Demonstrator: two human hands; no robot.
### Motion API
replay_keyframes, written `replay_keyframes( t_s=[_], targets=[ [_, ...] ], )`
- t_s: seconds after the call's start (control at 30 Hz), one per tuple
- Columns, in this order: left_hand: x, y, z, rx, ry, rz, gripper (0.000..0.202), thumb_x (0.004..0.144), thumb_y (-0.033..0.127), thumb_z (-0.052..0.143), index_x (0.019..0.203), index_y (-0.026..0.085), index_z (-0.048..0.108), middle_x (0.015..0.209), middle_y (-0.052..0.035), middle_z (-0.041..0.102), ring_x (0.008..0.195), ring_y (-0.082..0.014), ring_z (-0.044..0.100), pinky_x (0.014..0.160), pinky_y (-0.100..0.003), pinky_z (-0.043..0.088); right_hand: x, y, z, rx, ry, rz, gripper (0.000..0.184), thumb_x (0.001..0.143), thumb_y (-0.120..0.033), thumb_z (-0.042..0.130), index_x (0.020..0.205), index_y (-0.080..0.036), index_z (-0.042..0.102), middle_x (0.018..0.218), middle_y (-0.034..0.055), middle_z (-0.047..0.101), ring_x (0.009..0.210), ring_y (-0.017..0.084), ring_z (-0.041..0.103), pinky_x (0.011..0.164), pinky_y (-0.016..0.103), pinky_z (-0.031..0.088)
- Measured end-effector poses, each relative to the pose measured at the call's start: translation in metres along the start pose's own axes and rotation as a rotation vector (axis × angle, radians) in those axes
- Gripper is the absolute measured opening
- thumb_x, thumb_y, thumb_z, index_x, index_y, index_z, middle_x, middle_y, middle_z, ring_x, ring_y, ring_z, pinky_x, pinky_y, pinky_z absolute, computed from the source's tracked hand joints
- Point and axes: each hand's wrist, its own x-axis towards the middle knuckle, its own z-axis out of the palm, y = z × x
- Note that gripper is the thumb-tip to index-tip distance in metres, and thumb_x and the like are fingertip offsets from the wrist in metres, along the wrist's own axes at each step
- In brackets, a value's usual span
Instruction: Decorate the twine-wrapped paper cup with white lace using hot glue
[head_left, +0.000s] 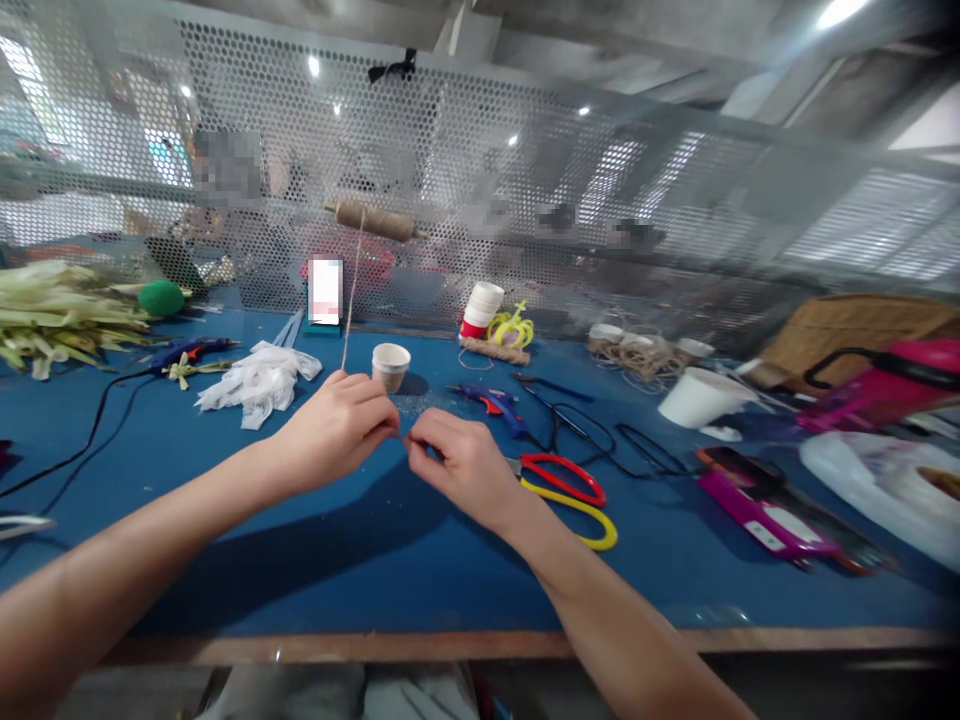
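Note:
My left hand (339, 428) and my right hand (459, 462) meet above the blue table (315, 570), both with fingers pinched together. A thin strand of brown twine (351, 290) runs up from my left hand to a twine spool (375, 220) mounted on the mesh screen. The twine's end passes between the fingertips of both hands. A small paper cup (391, 366) stands just behind my hands. Red and yellow scissors (574, 490) lie right beside my right wrist.
A blue glue gun (495, 403), black scissors (592, 425), white lace (259, 385), green leaves (60, 315), a green ball (160, 298), stacked cups (480, 310), a tipped white cup (701, 398), a pink tool (765, 510) and loose twine (637, 355) lie about. People sit behind the perforated screen (525, 180).

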Motion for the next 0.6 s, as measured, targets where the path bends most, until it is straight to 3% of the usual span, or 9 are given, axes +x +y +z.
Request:
replay_keyframes(
  t_s=[0.2, 0.43, 0.6],
  targets=[
    [0.002, -0.005, -0.006, -0.145, -0.081, -0.022, 0.015, 0.082, 0.018, 0.047, 0.075, 0.014, 0.060, 0.073, -0.0034, 0.060, 0.071, -0.0144, 0.053, 0.065, -0.027, 0.036, 0.001, -0.002, -0.002, 0.101, -0.043, -0.014, 0.016, 0.079, -0.013, 0.046, 0.064, -0.017, 0.050, 0.061, -0.0012, 0.047, 0.055, 0.009, 0.042, 0.055, 0.020, 0.035],
    [0.004, -0.010, -0.015, -0.637, -0.229, -0.163, 0.011, 0.078, 0.021, 0.054, 0.074, 0.013, 0.061, 0.071, -0.0011, 0.061, 0.063, -0.0082, 0.052, 0.060, -0.018, 0.040, 0.002, -0.008, -0.008, 0.439, -0.101, 0.101, 0.016, 0.077, -0.015, 0.050, 0.061, -0.016, 0.050, 0.060, -0.0020, 0.047, 0.055, 0.008, 0.042, 0.055, 0.020, 0.036],
    [0.002, -0.003, -0.005, -0.803, -0.166, -0.290, 0.016, 0.078, 0.027, 0.053, 0.075, 0.013, 0.060, 0.069, -0.0006, 0.061, 0.065, -0.0092, 0.052, 0.062, -0.020, 0.042, 0.001, -0.008, -0.009, 0.547, -0.010, 0.265, 0.018, 0.080, -0.022, 0.048, 0.063, -0.017, 0.051, 0.059, -0.0020, 0.047, 0.054, 0.009, 0.042, 0.052, 0.021, 0.035]
  ],
)
